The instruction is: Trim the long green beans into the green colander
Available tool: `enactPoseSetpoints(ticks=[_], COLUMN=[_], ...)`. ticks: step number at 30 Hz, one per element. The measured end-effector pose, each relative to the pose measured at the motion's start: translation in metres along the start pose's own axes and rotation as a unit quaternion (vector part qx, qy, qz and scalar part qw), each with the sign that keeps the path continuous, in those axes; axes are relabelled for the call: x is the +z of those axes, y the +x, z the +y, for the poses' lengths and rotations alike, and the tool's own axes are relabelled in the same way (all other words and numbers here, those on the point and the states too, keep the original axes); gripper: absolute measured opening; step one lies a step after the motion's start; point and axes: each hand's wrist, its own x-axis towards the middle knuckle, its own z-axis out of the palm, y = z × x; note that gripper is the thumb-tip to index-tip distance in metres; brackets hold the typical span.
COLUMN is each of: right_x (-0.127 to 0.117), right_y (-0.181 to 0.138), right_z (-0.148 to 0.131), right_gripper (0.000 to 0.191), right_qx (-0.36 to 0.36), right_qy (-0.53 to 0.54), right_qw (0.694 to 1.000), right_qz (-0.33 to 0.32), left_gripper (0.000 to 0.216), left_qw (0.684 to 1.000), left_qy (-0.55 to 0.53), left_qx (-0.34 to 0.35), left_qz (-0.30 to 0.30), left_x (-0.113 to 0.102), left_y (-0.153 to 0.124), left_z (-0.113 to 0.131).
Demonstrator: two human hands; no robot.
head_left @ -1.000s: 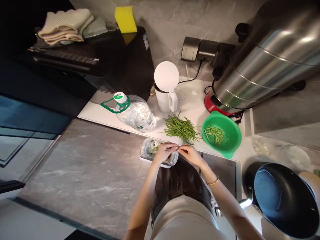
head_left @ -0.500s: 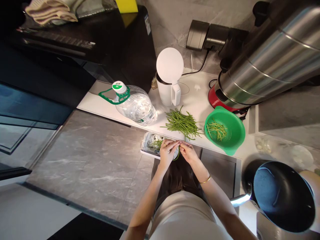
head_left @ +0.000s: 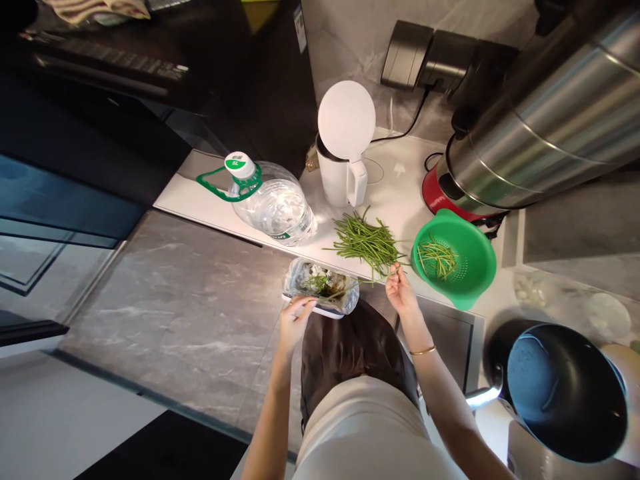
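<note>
Green bean (head_left: 381, 275) pinched in our right hand (head_left: 399, 291); left hand (head_left: 295, 319) grips tray (head_left: 320, 308). Trimming continues; next, colander (head_left: 453, 267).

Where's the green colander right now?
In the head view, the green colander sits on the white counter to the person's right, just right of the loose pile of green beans and in front of the steel steamer.
</note>
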Motion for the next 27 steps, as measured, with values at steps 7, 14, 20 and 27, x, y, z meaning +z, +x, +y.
enactPoseSetpoints(ticks=[7, 14, 20, 27], right_x=[0.002, 0.013, 0.012, 0.011], right_y=[-0.011, -0.019, -0.022, -0.022], right_z=[0.002, 0.012, -0.003, 0.025], right_gripper=[0.008, 0.027, 0.027, 0.017], right_qx=[-0.01, -0.139, -0.222, -0.204], right_qy=[-0.086, -0.308, -0.353, -0.438], right_qw=[0.996, 0.941, 0.908, 0.876], right_qz=[-0.008, 0.029, 0.032, -0.01], left_gripper=[0.029, 0.034, 0.034, 0.024], left_qw=[0.982, 0.959, 0.946, 0.995], left_qy=[-0.033, -0.041, -0.066, 0.017], left_qx=[-0.109, -0.143, -0.177, -0.088], left_qz=[0.149, 0.24, 0.265, 0.043], left_x=[-0.014, 0.001, -0.004, 0.02], left_y=[0.018, 0.029, 0.027, 0.035], left_z=[-0.039, -0.061, -0.074, -0.063])
